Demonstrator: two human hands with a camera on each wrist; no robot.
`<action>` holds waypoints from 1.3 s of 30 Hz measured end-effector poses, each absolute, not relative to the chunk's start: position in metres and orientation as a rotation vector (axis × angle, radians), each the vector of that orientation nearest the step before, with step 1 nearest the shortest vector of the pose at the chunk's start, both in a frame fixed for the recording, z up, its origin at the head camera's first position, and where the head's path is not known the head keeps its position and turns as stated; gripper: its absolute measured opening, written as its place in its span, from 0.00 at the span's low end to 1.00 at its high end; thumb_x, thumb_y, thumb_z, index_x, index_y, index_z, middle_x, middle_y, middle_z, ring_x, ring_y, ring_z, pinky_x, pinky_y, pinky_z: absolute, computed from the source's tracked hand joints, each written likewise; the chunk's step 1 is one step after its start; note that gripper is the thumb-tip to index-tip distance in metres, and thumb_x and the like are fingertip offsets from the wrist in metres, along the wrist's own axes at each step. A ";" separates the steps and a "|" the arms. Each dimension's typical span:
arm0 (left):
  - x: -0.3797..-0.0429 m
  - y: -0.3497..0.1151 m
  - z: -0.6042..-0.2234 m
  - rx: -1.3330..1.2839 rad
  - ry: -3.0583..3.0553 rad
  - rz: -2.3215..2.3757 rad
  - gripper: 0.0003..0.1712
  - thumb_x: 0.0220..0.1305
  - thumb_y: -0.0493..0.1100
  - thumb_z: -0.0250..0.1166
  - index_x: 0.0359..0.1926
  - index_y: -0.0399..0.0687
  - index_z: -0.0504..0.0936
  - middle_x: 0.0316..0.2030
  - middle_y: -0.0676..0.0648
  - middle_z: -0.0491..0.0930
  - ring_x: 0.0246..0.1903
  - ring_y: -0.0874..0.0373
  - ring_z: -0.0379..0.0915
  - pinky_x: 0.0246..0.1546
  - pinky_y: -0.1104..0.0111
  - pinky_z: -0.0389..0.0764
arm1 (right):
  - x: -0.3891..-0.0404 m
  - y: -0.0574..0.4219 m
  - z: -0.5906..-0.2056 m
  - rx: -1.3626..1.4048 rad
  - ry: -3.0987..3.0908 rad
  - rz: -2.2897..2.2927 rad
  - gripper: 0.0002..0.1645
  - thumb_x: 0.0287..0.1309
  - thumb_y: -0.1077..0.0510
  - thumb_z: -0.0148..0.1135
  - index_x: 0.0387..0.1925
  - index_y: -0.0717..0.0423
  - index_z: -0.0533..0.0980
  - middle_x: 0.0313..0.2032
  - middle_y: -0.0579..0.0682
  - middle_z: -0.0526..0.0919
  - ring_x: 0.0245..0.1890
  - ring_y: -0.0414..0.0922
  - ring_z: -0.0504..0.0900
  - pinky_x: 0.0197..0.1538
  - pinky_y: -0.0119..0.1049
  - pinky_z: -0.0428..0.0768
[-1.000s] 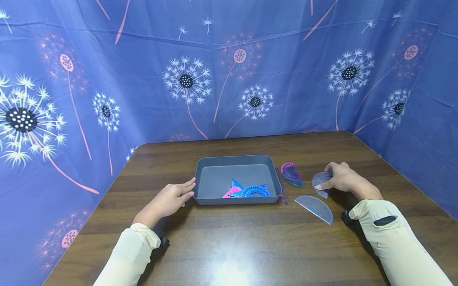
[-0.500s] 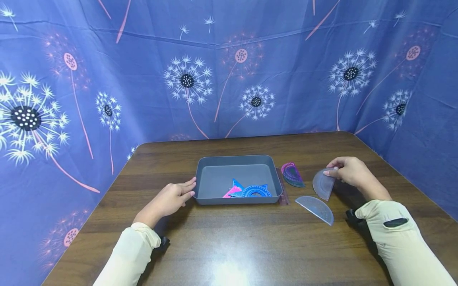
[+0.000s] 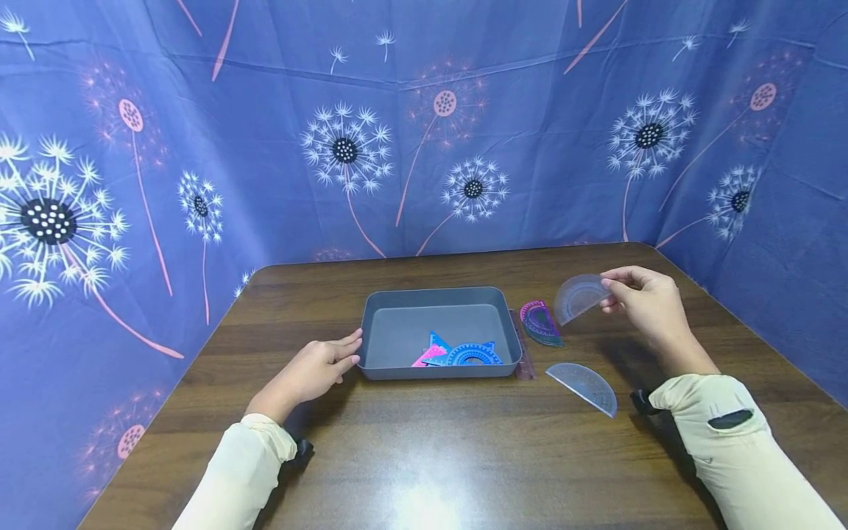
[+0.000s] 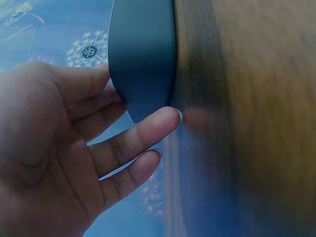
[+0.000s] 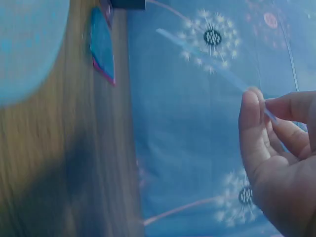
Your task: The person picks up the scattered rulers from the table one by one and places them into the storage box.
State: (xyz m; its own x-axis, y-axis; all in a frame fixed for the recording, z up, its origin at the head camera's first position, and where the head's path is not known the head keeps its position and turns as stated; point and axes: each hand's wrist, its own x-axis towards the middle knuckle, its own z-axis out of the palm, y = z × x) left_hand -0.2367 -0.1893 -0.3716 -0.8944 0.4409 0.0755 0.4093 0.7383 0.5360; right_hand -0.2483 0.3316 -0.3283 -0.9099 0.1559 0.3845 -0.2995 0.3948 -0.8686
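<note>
My right hand (image 3: 648, 308) pinches a clear semicircular protractor (image 3: 575, 300) by its edge between thumb and fingers, holding it up off the table. The right wrist view shows that protractor (image 5: 207, 61) nearly edge-on. With its fingers fairly straight, my left hand (image 3: 308, 377) touches the left end of a grey rectangular tray (image 3: 424, 373). In the tray's front right part lie a blue protractor (image 3: 475, 353), a blue pointed piece (image 3: 438, 341) and a pink piece (image 3: 429, 355), partly hidden by the front wall.
Right of the tray lies a reddish see-through ruler (image 3: 525, 366). Beside it is a pink and purple protractor (image 3: 539, 320) overlapping a teal one. Another clear protractor (image 3: 586, 386) lies nearer on the wooden table (image 3: 430, 442). A blue dandelion-print cloth (image 3: 530, 147) hangs behind.
My right hand has lifted the clear protractor off the table and carried it up and slightly left, turning it. The left hand and the tray stay in place.
</note>
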 end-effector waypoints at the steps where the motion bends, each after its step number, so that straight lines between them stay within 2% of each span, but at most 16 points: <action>1: -0.237 -0.189 -0.372 0.708 2.874 0.865 0.25 0.74 0.44 0.58 0.68 0.41 0.72 0.71 0.47 0.64 0.18 0.61 0.73 0.20 0.69 0.72 | -0.248 0.328 -0.328 0.154 -2.214 1.593 0.14 0.67 0.67 0.58 0.47 0.77 0.74 0.27 0.43 0.83 0.22 0.37 0.85 0.28 0.31 0.83; 7: -0.239 -0.190 -0.373 0.712 2.864 0.880 0.25 0.74 0.43 0.59 0.68 0.40 0.72 0.71 0.46 0.64 0.19 0.59 0.75 0.20 0.68 0.72 | -0.248 0.304 -0.332 0.341 -2.049 1.842 0.13 0.65 0.71 0.58 0.47 0.79 0.73 0.30 0.50 0.85 0.26 0.41 0.87 0.32 0.33 0.84; 16: -0.239 -0.190 -0.374 0.710 2.867 0.877 0.26 0.74 0.44 0.59 0.68 0.41 0.72 0.72 0.47 0.64 0.19 0.59 0.76 0.20 0.68 0.71 | -0.244 0.276 -0.339 0.449 -2.104 1.885 0.15 0.64 0.75 0.56 0.49 0.85 0.70 0.31 0.52 0.84 0.27 0.41 0.87 0.34 0.36 0.85; 24: -0.238 -0.189 -0.374 0.694 2.877 0.869 0.25 0.74 0.44 0.59 0.68 0.42 0.72 0.71 0.48 0.64 0.19 0.59 0.76 0.20 0.68 0.71 | -0.243 0.261 -0.348 0.473 -2.268 1.830 0.16 0.66 0.72 0.57 0.52 0.79 0.71 0.34 0.52 0.85 0.30 0.42 0.88 0.36 0.38 0.85; 31: -0.238 -0.190 -0.375 0.687 2.880 0.868 0.25 0.74 0.43 0.58 0.68 0.42 0.72 0.71 0.48 0.64 0.20 0.59 0.76 0.21 0.67 0.72 | -0.240 0.249 -0.355 0.584 -2.426 1.779 0.14 0.66 0.72 0.57 0.51 0.76 0.74 0.42 0.67 0.81 0.33 0.46 0.88 0.39 0.42 0.85; 34: -0.238 -0.190 -0.376 0.694 2.885 0.863 0.25 0.74 0.43 0.58 0.68 0.42 0.72 0.71 0.48 0.64 0.20 0.59 0.76 0.21 0.67 0.71 | -0.239 0.245 -0.358 0.603 -2.500 1.778 0.13 0.66 0.72 0.57 0.50 0.77 0.76 0.48 0.71 0.78 0.35 0.48 0.88 0.40 0.42 0.85; 37: -0.238 -0.190 -0.376 0.693 2.886 0.859 0.25 0.74 0.43 0.58 0.68 0.43 0.72 0.71 0.49 0.64 0.20 0.59 0.76 0.21 0.67 0.71 | -0.238 0.243 -0.363 0.652 -2.565 1.719 0.12 0.66 0.72 0.58 0.49 0.77 0.77 0.49 0.70 0.79 0.35 0.50 0.88 0.40 0.40 0.85; 39: -0.238 -0.189 -0.375 0.687 2.884 0.860 0.25 0.74 0.43 0.58 0.68 0.43 0.72 0.71 0.49 0.64 0.20 0.59 0.76 0.21 0.67 0.71 | -0.238 0.241 -0.365 0.675 -2.612 1.625 0.12 0.66 0.69 0.59 0.48 0.73 0.79 0.45 0.66 0.83 0.35 0.49 0.88 0.38 0.41 0.86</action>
State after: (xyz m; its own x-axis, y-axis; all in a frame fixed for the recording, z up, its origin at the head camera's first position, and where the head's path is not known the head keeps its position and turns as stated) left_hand -0.2377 -0.1892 -0.3754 -0.8996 0.4307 0.0728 0.4002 0.7459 0.5324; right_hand -0.2385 0.2412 -0.3645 -0.9082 -0.3593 0.2147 -0.3513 0.3755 -0.8576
